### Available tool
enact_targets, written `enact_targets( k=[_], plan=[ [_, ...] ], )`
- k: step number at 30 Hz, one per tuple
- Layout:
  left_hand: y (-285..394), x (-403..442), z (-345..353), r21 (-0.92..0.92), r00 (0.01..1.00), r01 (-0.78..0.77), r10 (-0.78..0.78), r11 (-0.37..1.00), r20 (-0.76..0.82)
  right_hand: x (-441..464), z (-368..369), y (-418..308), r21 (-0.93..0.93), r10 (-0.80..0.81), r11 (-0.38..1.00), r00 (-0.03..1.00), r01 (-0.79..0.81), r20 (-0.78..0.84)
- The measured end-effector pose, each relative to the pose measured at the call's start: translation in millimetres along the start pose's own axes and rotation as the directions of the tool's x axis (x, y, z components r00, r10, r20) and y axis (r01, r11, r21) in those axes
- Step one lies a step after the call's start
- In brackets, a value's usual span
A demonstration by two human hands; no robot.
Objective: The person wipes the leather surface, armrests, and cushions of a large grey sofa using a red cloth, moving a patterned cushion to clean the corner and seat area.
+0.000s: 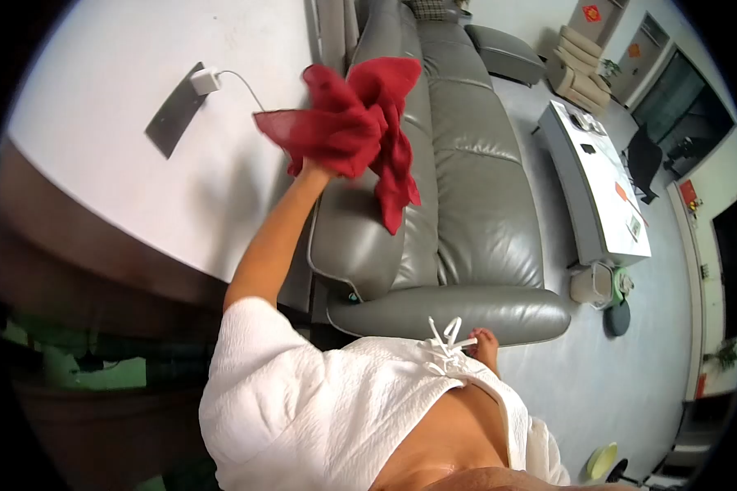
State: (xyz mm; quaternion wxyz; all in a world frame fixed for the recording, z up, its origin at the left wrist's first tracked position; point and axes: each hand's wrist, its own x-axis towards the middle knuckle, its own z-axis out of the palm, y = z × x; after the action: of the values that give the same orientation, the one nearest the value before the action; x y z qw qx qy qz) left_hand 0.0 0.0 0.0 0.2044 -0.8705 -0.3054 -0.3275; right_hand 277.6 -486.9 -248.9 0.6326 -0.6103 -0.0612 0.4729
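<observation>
A crumpled red cloth (344, 123) hangs from my raised left hand (316, 170), above the near left end of the grey leather sofa (483, 196). The cloth hides the fingers of that hand, and one long fold drops toward the sofa. My right hand (485, 345) is small in view, low in front of my body by the sofa armrest (458, 315). Its fingers look curled, close to the white tie strings (446, 344) of my top; whether it holds anything is too small to tell.
Left of the sofa, a white wall (246, 33) has a dark socket plate (172, 119) with a plugged-in white charger (205, 81). To the right are a long white-topped table (610, 192), a bin (591, 285), a footstool (504, 53) and a beige armchair (581, 69).
</observation>
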Motion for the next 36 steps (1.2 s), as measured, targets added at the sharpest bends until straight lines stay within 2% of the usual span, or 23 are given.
enact_targets(
  k=[1,3,5,6,8,12,19,27,33,36],
  plan=[
    [-11,17,13,0.039,0.996,0.074,-0.076,0.996,0.042,-8,2,25,-0.007,-0.039,0.999,0.999,0.039,-0.010],
    [-34,50,47,0.126,0.967,0.222,-0.235,0.967,0.103,-24,1,83,-0.409,-0.213,0.897,0.975,0.170,-0.063],
    [-54,67,88,-0.015,0.833,0.430,-0.391,0.903,0.391,-37,5,110,-0.631,-0.225,0.767,0.970,0.119,-0.090],
    [-61,71,106,-0.050,0.752,0.518,-0.426,0.854,0.503,-43,6,114,-0.639,-0.142,0.768,0.985,0.048,-0.097],
    [-74,76,142,-0.057,0.710,0.537,-0.415,0.841,0.569,-53,6,112,-0.666,-0.014,0.743,0.994,-0.064,-0.111],
    [-93,81,186,-0.088,0.687,0.540,-0.377,0.837,0.621,-55,11,93,-0.719,0.141,0.671,0.983,-0.182,-0.118],
    [-113,75,194,-0.159,0.748,0.470,-0.296,0.868,0.594,-35,22,66,-0.837,0.198,0.537,0.980,-0.104,0.005],
    [-91,21,152,-0.162,0.793,0.373,-0.223,0.914,0.567,-1,41,56,-0.912,0.228,0.371,0.936,0.173,0.270],
    [-54,-68,108,-0.110,0.812,0.284,-0.178,0.952,0.556,22,48,58,-0.864,0.264,0.264,0.829,0.430,0.493],
    [-27,-118,87,-0.048,0.787,0.281,-0.201,0.959,0.583,27,49,61,-0.807,0.279,0.220,0.757,0.549,0.591]
  ],
)
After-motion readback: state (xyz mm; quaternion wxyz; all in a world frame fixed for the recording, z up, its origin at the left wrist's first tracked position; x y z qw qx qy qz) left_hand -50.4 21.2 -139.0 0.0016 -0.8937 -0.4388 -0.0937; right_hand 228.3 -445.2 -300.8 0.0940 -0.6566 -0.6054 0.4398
